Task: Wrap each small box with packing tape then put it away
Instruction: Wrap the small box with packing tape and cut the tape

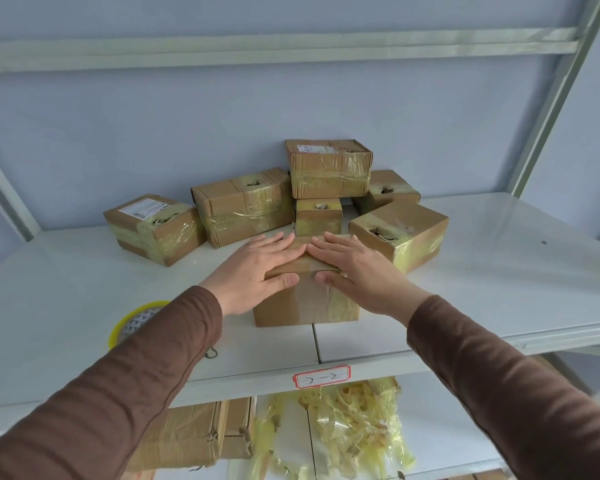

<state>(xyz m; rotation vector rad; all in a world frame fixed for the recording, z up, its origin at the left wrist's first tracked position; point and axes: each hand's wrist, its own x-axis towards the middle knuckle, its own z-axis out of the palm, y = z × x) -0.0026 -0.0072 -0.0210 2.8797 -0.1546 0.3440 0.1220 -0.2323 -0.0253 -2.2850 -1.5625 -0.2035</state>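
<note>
fingers of both the left hand (257,268) and right hand (357,268) lie straight, pressing flat on top of the small brown taped cardboard box (305,299), mid-frame on the white metal shelf (499,271).

**Both hands flat on a taped box at the shelf front**

The box (305,299) stands on the white shelf (499,271), near its front edge. The left hand (257,268) and right hand (357,271) press flat on the box's top, fingers straight, thumbs on its front face. Behind the box, taped boxes (243,206) are piled against the wall. Left of the box, a yellow tape roll (132,323) shows behind the left sleeve. Below the box, a label (321,375) marks the shelf edge, above loose tape scraps (354,431)
</note>
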